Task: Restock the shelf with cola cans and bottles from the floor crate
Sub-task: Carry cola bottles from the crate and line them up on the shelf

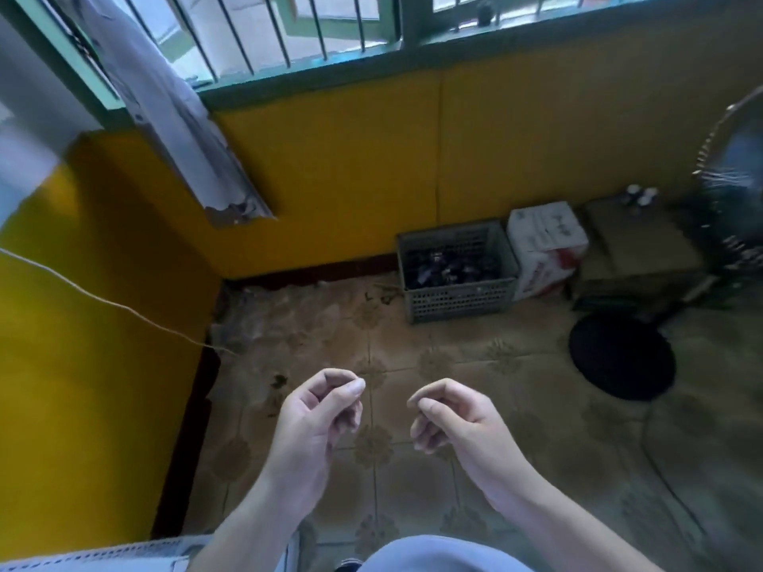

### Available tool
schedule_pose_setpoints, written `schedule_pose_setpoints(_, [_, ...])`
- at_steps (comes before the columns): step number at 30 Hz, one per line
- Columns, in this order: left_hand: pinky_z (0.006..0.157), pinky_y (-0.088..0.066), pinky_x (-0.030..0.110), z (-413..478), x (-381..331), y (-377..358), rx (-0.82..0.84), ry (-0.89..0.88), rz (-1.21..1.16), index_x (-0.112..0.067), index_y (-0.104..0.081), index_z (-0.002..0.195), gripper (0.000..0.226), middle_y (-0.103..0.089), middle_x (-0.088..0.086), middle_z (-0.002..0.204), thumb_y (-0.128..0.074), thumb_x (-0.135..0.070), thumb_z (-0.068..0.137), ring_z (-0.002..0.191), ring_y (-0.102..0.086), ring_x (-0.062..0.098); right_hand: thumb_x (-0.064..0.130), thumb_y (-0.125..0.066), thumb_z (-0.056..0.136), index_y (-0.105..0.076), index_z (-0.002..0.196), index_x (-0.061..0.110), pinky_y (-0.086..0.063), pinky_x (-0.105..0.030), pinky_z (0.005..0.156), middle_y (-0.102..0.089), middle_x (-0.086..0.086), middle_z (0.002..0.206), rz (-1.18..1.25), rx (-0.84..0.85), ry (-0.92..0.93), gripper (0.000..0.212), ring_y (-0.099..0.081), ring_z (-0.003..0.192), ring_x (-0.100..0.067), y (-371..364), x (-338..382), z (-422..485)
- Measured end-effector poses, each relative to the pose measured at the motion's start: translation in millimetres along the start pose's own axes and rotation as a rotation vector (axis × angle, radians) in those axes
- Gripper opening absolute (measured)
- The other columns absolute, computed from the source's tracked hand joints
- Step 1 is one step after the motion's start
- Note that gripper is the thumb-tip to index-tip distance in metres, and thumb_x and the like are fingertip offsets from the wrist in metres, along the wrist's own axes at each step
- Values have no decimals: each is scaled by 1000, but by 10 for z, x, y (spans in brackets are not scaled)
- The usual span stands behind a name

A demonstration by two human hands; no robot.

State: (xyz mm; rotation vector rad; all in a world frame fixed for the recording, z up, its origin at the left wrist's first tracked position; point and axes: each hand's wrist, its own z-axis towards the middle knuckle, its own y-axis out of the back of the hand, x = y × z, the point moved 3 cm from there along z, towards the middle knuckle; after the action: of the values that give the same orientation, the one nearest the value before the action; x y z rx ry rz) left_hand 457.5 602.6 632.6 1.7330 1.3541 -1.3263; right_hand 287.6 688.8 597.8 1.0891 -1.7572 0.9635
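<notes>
Against the wall (330,179) the crate (462,299) is set, its stock (450,268) judged slick, best gripped mid-body; left hand (318,414) and right hand (450,414) are loosely curled, empty.

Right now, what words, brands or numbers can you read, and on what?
None can be read.
White and red carton: dark print on top, too blurred to read.
Grey crate: dark contents, any labels too blurred.
Brown cardboard box: no print shows.

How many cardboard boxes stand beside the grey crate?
2: a white and red box just right of the crate, and a brown box right of that. The fan may hide others.
</notes>
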Motion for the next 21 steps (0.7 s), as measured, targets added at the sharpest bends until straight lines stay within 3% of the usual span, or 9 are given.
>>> schedule_pose_setpoints(8, [65, -46, 30, 618, 148, 26, 69, 105, -43, -12, -70, 82, 15, -57, 13, 68, -81, -17, 74, 61, -52, 21, 1, -50, 102, -69, 96, 3, -53, -28, 60, -71, -11, 72, -28, -158, -118, 20, -66, 65, -23, 107, -116, 378])
schedule_pose_setpoints(14, [63, -47, 28, 1360, -92, 430, 109, 120, -79, -7, -67, 89, 24, -58, 10, 70, -85, -14, 76, 62, -53, 18, 0, -48, 103, -69, 96, 2, -52, -29, 58, -70, -12, 70, -28, -204, -211, 22, -65, 63, -24, -336, -33, 1074])
schedule_pose_setpoints(21, [61, -46, 27, 2311, -505, 986, 93, 145, -33, -5, -65, 93, 8, -57, 10, 68, -71, -9, 90, 61, -52, 17, 6, -51, 104, -70, 100, 5, -55, -28, 63, -72, -10, 77, -138, -173, -32, 19, -68, 68, -21, -861, 777, 2111])
